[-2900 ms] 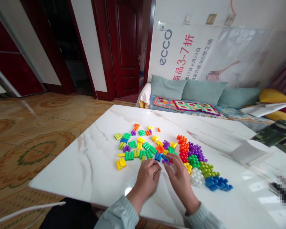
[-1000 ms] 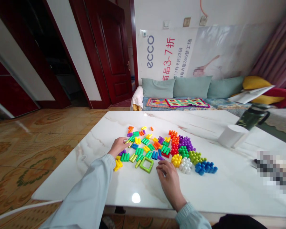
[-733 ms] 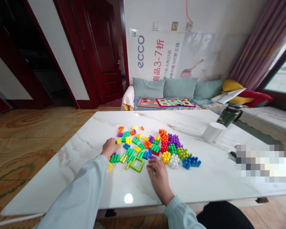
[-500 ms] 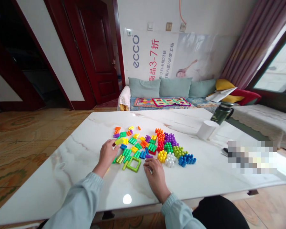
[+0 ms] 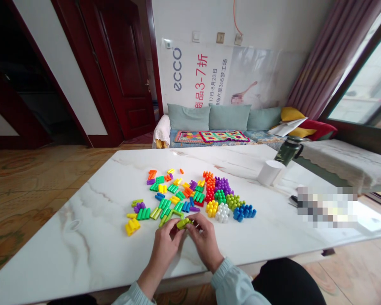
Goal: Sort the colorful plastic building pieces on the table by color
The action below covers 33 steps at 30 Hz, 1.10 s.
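Observation:
My left hand (image 5: 165, 239) and my right hand (image 5: 205, 238) meet near the front of the table, fingertips pinched on a yellow-green plastic building block (image 5: 183, 223). Fingers cover part of the block. Just behind them lies a yellow-green square frame piece (image 5: 178, 213), largely hidden by my hands. Beyond it spread loose tube-shaped blocks, among them a green block (image 5: 165, 206), a blue block (image 5: 186, 206) and a purple one (image 5: 194, 209). To the left of my left hand rests a yellow block (image 5: 132, 227) beside a green block (image 5: 144, 214).
Knobbed pieces sit grouped by colour on the right: red (image 5: 210, 186), purple (image 5: 222, 185), white (image 5: 222, 213) and blue (image 5: 244, 212). Farther right on the marble-patterned table (image 5: 98, 237) stand a white cylinder (image 5: 271, 173) and a camouflage flask (image 5: 287, 151). A sofa (image 5: 190, 118) is behind.
My left hand has moved right and toward me with the yellow-green block, and now meets my right hand at it. The yellow and purple blocks at the left have come into sight.

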{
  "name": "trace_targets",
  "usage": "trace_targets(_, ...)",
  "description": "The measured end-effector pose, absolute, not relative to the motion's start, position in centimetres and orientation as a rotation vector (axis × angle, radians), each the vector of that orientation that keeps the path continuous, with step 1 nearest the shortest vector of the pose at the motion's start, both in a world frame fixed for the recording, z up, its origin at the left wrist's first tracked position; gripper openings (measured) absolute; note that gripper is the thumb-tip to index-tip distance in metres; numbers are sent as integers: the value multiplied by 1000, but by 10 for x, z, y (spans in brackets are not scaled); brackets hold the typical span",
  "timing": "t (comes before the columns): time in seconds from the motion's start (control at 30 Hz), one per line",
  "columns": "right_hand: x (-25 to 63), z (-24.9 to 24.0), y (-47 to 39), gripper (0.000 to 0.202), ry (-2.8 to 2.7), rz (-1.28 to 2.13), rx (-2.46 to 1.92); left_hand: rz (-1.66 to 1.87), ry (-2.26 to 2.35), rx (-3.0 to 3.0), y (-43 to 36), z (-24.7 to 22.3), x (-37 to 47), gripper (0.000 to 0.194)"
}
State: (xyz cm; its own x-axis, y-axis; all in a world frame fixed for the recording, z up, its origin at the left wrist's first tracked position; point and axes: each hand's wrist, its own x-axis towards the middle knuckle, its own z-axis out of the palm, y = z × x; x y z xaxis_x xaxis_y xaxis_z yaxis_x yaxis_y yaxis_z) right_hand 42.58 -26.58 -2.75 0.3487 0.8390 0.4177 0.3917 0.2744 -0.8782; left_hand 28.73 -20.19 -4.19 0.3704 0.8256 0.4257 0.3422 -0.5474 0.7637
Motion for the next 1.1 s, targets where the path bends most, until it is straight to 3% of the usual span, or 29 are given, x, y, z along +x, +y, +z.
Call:
trace_targets(0.5, 430, -20, -275, 7, -1183, 358, -1302, 1104, 891, 2137, -199, -45, 286, 31)
trace_targets(0.67, 511, 10, -291, 16, -1029, 3, -1419, 1130, 876, 2131, -201, -44, 287, 27)
trace_targets(0.8, 608, 28, -293, 32, -989, -212, -1833, 1133, 891, 2135, -199, -45, 289, 25)
trace_targets(1.1, 665, 13, -286, 20, -1304, -38, -2086, 1177, 870, 2178, -199, -44, 290, 21)
